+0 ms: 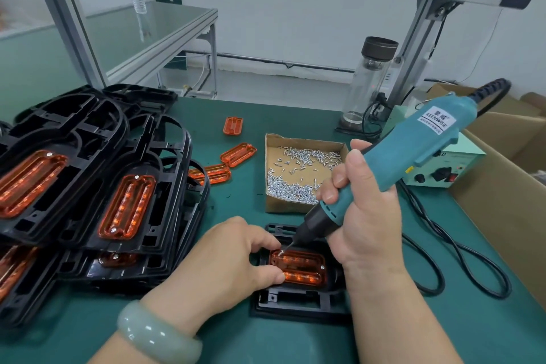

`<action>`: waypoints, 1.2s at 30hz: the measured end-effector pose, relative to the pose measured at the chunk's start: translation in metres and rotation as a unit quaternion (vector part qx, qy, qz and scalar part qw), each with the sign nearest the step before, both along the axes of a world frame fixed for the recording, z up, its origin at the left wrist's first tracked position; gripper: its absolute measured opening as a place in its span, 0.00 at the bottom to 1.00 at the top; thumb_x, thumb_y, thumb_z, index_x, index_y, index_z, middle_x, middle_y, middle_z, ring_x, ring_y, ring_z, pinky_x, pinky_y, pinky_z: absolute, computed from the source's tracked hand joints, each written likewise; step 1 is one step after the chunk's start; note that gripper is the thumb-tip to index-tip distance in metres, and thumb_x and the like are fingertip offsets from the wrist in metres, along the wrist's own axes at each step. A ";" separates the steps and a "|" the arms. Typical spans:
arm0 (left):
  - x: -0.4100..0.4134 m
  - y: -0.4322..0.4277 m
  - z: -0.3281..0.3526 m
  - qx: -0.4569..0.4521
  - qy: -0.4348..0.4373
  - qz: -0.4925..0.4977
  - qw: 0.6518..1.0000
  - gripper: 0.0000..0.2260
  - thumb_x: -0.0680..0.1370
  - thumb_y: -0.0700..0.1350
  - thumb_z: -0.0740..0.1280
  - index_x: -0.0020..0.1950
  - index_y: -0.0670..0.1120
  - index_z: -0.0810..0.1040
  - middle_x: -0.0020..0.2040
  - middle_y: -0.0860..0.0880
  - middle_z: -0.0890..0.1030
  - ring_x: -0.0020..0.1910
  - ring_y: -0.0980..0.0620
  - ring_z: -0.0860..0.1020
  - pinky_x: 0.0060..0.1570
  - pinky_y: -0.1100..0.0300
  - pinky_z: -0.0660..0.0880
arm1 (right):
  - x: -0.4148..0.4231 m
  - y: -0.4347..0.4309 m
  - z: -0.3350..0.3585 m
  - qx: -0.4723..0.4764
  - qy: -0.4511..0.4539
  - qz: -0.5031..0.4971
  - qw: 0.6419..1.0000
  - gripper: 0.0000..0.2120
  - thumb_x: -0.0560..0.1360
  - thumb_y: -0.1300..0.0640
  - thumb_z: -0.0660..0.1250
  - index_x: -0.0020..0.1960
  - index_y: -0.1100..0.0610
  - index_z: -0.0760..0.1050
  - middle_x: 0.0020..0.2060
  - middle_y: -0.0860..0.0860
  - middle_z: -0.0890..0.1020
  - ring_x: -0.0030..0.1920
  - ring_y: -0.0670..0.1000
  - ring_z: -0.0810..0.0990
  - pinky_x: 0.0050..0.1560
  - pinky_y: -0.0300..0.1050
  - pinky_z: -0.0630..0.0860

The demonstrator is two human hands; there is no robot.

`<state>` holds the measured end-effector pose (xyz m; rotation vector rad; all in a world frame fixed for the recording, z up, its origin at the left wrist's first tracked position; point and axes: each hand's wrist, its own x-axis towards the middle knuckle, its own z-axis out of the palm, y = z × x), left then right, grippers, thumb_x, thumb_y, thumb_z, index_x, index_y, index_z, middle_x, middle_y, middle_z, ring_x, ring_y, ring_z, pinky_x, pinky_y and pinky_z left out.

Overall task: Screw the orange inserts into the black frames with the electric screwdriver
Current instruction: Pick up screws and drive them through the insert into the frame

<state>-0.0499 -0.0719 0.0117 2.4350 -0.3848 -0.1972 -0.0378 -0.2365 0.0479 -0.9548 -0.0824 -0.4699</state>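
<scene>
A black frame (295, 303) lies on the green mat near me, with an orange insert (304, 267) seated in it. My right hand (363, 210) grips the teal electric screwdriver (413, 151), tilted so its bit touches a screw at the insert's left end. A second screw sits at the insert's right end. My left hand (230, 257) rests on the frame's left side, thumb and forefinger pinching around the screw by the bit.
A stack of black frames with orange inserts (88, 186) fills the left. Loose orange inserts (237, 154) lie mid-table. A cardboard tray of screws (301, 171) stands behind the work. The power box (440, 168), cable (461, 251), glass bottle (369, 83) and cardboard boxes (508, 186) are on the right.
</scene>
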 end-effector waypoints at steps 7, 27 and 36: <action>0.000 0.000 0.001 -0.001 0.003 -0.006 1.000 0.20 0.66 0.61 0.75 0.57 0.63 0.78 0.45 0.60 0.72 0.40 0.63 0.71 0.40 0.67 0.67 | 0.001 0.004 -0.002 -0.026 -0.007 0.006 1.000 0.06 0.74 0.57 0.65 0.51 0.53 0.72 0.27 0.48 0.71 0.24 0.47 0.70 0.30 0.40 0.69; -0.002 -0.001 0.003 -0.002 -0.006 -0.006 1.000 0.20 0.67 0.60 0.74 0.57 0.61 0.79 0.43 0.61 0.71 0.40 0.60 0.70 0.43 0.65 0.67 | -0.006 0.012 -0.003 -0.104 -0.043 0.042 0.993 0.09 0.74 0.56 0.68 0.52 0.53 0.72 0.27 0.48 0.72 0.24 0.50 0.70 0.31 0.42 0.68; -0.001 -0.002 0.009 0.002 -0.006 -0.038 0.999 0.11 0.68 0.58 0.74 0.42 0.56 0.76 0.38 0.55 0.70 0.36 0.54 0.67 0.32 0.66 0.62 | -0.007 0.022 0.000 -0.122 -0.095 0.156 0.975 0.15 0.69 0.49 0.75 0.50 0.52 0.75 0.28 0.47 0.72 0.23 0.47 0.69 0.28 0.39 0.69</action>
